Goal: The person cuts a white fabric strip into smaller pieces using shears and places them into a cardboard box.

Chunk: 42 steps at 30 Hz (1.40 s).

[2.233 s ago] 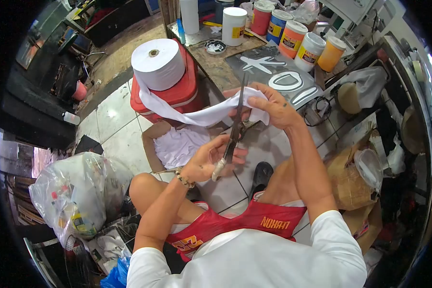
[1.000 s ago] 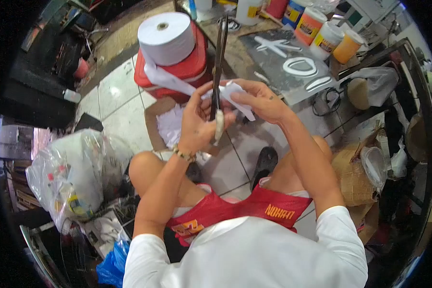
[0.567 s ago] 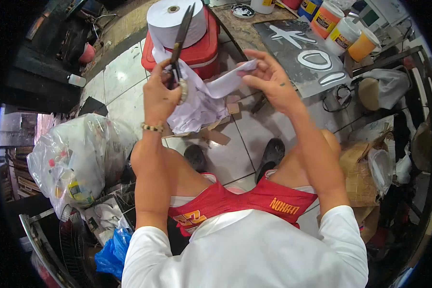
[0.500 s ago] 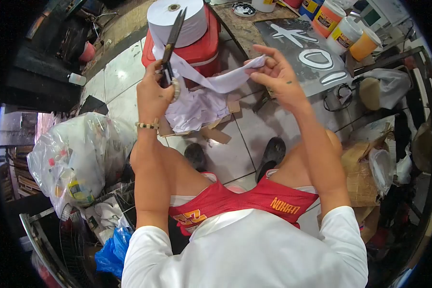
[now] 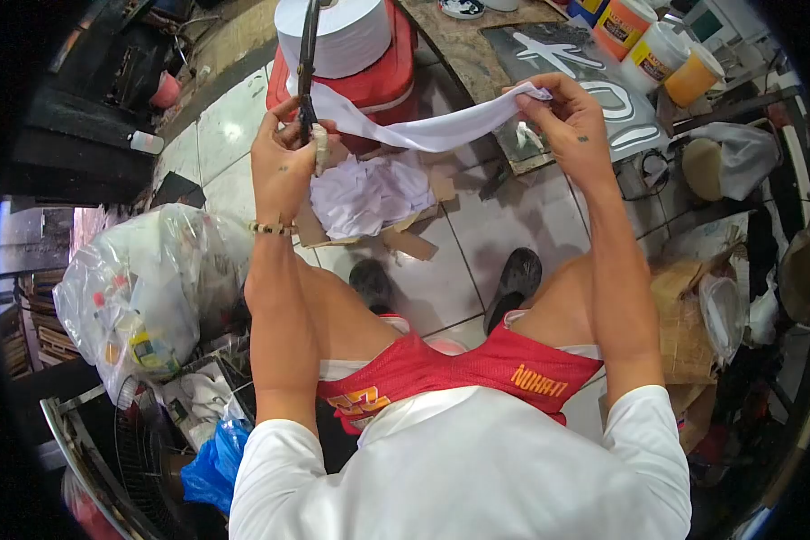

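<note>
The white strip (image 5: 432, 135) hangs from the roll (image 5: 337, 43) on the red cooler (image 5: 400, 85), above the box (image 5: 315, 227) of white pieces (image 5: 369, 193). The right hand (image 5: 567, 117) pinches its end, fingers closed, and hides part of the lettered board (image 5: 524, 56) on the worktop (image 5: 454, 40), near its closest corner. The left hand (image 5: 283, 157) is closed around the scissors (image 5: 308, 63), which cover part of the roll.

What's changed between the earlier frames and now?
From close together at the strip, the hands have spread. The left hand moved left with the scissors, now clear of the strip's held end. The right hand moved right, drawing the white strip out in a sagging span.
Unchanged: scissors in the left hand, roll on the red cooler.
</note>
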Tool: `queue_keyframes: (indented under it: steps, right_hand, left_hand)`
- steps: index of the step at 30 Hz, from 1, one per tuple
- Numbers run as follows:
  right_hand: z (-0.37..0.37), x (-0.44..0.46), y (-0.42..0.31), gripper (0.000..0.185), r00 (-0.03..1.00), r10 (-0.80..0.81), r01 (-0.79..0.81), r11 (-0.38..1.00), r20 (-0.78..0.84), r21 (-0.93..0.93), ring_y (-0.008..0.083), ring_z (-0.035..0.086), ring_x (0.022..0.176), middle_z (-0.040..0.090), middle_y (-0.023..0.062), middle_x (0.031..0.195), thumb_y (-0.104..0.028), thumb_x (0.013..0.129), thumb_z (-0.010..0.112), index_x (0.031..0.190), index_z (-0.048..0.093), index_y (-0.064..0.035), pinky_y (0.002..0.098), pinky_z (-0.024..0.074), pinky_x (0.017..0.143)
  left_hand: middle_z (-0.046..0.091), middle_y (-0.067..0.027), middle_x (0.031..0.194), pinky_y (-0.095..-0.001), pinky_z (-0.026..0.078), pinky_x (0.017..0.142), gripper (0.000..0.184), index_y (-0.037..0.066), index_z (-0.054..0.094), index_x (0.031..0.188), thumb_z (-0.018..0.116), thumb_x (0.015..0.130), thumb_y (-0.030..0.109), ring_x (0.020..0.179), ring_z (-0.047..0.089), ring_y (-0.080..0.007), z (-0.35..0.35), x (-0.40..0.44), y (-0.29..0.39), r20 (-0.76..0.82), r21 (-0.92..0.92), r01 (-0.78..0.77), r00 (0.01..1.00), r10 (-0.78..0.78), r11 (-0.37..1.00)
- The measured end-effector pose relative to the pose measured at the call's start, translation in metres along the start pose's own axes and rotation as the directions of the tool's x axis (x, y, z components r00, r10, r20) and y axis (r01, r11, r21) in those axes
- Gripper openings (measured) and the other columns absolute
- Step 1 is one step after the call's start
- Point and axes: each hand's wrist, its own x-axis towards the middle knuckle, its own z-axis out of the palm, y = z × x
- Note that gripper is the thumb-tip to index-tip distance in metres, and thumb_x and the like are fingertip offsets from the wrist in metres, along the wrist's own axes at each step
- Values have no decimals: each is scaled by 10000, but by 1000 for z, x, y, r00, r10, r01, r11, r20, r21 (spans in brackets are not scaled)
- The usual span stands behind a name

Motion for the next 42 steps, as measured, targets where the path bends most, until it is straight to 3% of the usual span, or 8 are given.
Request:
queue_keyframes:
  steps: [1, 5, 16, 23, 27, 33, 39, 42]
  right_hand:
    - [-4, 2, 6, 166, 996, -68, 65, 997, -55, -47, 72, 609, 790, 678, 22, 887, -98, 876, 699, 1016, 667, -17, 208, 464, 671]
    - [-17, 8, 2, 158, 956, -181, 141, 974, -231, -178, 62, 571, 783, 670, 15, 855, -109, 866, 719, 982, 679, -10, 219, 442, 662]
    - [-40, 15, -2, 150, 928, -121, 137, 990, -353, 21, 91, 604, 755, 641, 47, 896, -65, 870, 709, 973, 624, 3, 254, 575, 637]
    - [-43, 0, -19, 158, 956, -78, 139, 970, -283, 201, 130, 642, 784, 634, 64, 893, -16, 857, 701, 976, 598, 3, 275, 597, 654]
    - [-54, -6, -22, 166, 991, -38, 76, 948, -130, 308, 142, 651, 806, 630, 63, 902, 4, 845, 693, 961, 578, -24, 285, 612, 656]
    - [-68, -6, -30, 272, 998, 59, -63, 927, 23, 370, 141, 633, 857, 617, 58, 937, 16, 806, 673, 1058, 576, -20, 303, 595, 710]
    - [-85, -3, -20, 435, 960, 44, -141, 928, 275, 344, 113, 587, 793, 604, 45, 910, -239, 888, 640, 1221, 557, 28, 252, 491, 725]
    - [-85, -1, -20, 505, 860, 250, -419, 843, 444, 338, 104, 575, 809, 636, 30, 876, -379, 944, 591, 1249, 598, 23, 229, 438, 768]
  left_hand:
    - [708, -168, 964, -273, 545, 732, 668, -44, 409, 1331, 747, 761, 41, 836, 708, -215, 6, -3, 3, 76, -318, 9, 997, 16, 948]
    - [655, -244, 1090, -385, 543, 887, 679, -28, 370, 1279, 771, 743, 86, 975, 678, -310, 28, -18, 17, 354, -529, 132, 932, 76, 838]
    - [607, -111, 1222, -356, 469, 982, 741, 34, 406, 1344, 816, 729, 95, 1151, 581, -213, 111, -88, 7, 914, -322, 648, 403, 48, 690]
    - [559, -158, 1304, -320, 488, 955, 739, 40, 394, 1357, 802, 743, 103, 1170, 567, -218, 122, -80, -10, 845, -436, 700, 534, -9, 566]
    - [543, -178, 1346, -359, 497, 960, 779, 37, 374, 1381, 817, 754, 169, 1245, 546, -260, 113, -66, 0, 782, -474, 464, 613, 115, 748]
    - [572, -191, 1309, -322, 522, 907, 779, 17, 377, 1389, 823, 767, 159, 1180, 581, -238, 107, -66, 7, 779, -435, 459, 623, 69, 775]
    - [589, -210, 1278, -318, 547, 885, 753, 1, 382, 1394, 797, 766, 29, 1133, 611, -227, 105, -69, 12, 802, -372, 458, 597, 31, 808]
    - [594, -205, 1268, -313, 549, 888, 739, -2, 390, 1396, 779, 768, -1, 1130, 616, -226, 106, -72, 7, 811, -344, 417, 583, 43, 841]
